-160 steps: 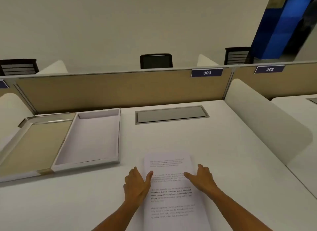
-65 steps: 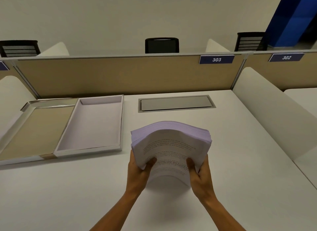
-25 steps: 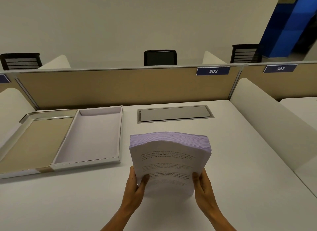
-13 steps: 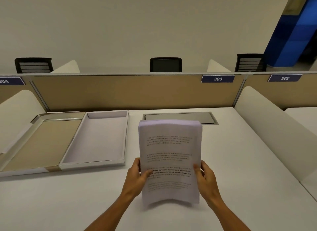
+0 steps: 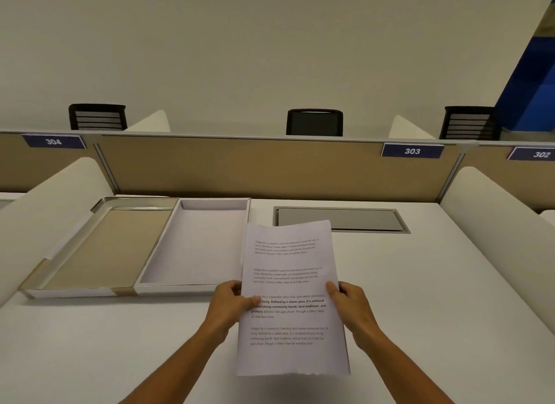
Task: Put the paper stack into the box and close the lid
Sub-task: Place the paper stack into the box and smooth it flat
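Observation:
A thick stack of printed white paper (image 5: pixel 289 262) is held upright above the desk, its printed face toward me. My left hand (image 5: pixel 229 303) grips its left edge and my right hand (image 5: pixel 353 309) grips its right edge, thumbs on the front sheet. The shallow white box (image 5: pixel 196 288) lies open on the desk to the left of the stack, with nothing inside. Its lid (image 5: pixel 102 250), tan inside, lies flat and joined to the box's left side. The stack's upper left corner overlaps the box's right wall in this view.
A grey cable hatch (image 5: pixel 360 220) is set into the desk behind the stack. A tan partition (image 5: pixel 240 169) runs along the back; rounded white dividers stand at the left (image 5: pixel 54 205) and right (image 5: pixel 495 223). Black chairs show beyond it.
The stack has straightened from bent to flat and upright, been lifted higher, and shifted slightly left toward the box. Both hands keep their grip on its edges.

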The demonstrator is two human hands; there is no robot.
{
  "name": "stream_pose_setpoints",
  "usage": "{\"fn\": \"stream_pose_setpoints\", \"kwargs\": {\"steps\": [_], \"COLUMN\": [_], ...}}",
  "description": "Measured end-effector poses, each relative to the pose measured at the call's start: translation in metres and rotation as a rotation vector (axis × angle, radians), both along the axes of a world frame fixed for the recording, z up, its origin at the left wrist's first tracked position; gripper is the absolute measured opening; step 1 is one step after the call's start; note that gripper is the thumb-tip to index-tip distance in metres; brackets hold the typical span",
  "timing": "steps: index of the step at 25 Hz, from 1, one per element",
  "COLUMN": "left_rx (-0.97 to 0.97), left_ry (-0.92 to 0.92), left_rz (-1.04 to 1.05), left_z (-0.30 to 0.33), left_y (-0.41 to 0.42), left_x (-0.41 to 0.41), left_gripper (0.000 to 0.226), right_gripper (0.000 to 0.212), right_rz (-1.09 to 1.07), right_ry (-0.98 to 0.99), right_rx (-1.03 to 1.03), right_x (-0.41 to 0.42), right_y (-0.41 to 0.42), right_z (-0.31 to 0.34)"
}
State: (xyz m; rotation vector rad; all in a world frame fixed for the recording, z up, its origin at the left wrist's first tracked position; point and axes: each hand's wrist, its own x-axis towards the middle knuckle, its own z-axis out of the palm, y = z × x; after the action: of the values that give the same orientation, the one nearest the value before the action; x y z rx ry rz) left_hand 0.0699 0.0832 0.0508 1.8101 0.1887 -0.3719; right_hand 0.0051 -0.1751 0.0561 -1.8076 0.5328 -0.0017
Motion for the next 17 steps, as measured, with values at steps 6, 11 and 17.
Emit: {"fn": "stream_pose_setpoints", "kwargs": {"steps": [6,11,17], "left_rx": [0.100,0.120,0.079], "left_ry": [0.019,0.000,-0.001], "left_rz": [0.069,0.118,0.181], "left_z": [0.021,0.036,0.037], "left_y": [0.047,0.092,0.138], "left_x": [0.042,0.086,0.141], "left_gripper": [0.027,0.022,0.020], "right_gripper": [0.037,0.032,0.031], "right_rz": [0.037,0.048,0.010], "right_ry": [0.078,0.113,0.145], "right_rx": [0.047,0.092,0.082], "right_x": [0.056,0.110,0.173], "right_y": [0.048,0.095,0.151], "right_z": [0.009,0.020,0.019]}}
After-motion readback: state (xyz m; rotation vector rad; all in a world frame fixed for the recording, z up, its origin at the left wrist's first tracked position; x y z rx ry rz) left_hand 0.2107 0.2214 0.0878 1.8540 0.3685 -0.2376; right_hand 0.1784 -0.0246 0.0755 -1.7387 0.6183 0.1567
